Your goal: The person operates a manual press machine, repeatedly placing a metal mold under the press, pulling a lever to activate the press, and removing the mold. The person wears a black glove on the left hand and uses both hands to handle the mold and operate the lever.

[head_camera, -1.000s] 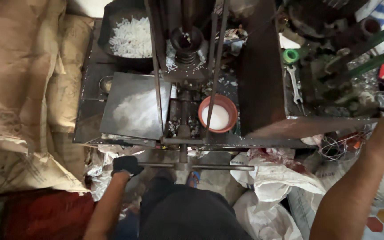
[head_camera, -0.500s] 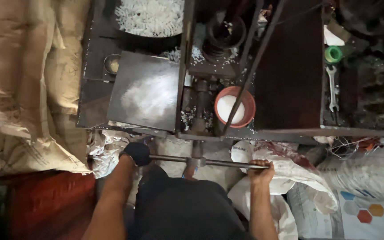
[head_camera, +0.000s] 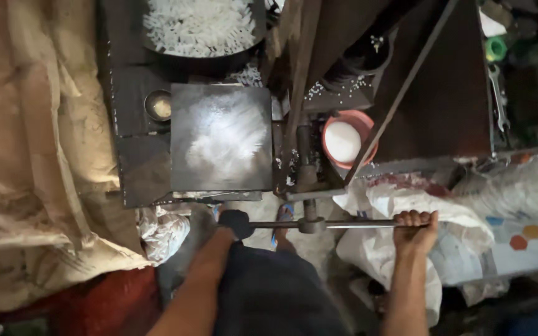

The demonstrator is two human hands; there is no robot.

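A horizontal metal handle bar [head_camera: 344, 224] runs across the front of a dark hand-worked press machine [head_camera: 138, 168]. My left hand [head_camera: 235, 225] grips the black knob at the bar's left end. My right hand [head_camera: 415, 228] is closed around the bar's right end. Behind the bar lies a flat square metal plate [head_camera: 221, 137] dusted with white powder. To its right stands an orange bowl [head_camera: 363, 122] holding white powder. A dark pan of white shredded pieces [head_camera: 199, 25] sits at the top.
Brown sacks [head_camera: 38, 155] fill the left side. White plastic bags [head_camera: 431, 211] lie under and right of my right hand. A small round metal cup [head_camera: 159, 106] sits left of the plate. A spanner [head_camera: 496, 93] and green tape roll [head_camera: 495, 48] rest top right.
My right hand came down from the upper right and took hold of the bar's right end. The view moved closer over the machine. My left hand stayed on the knob.
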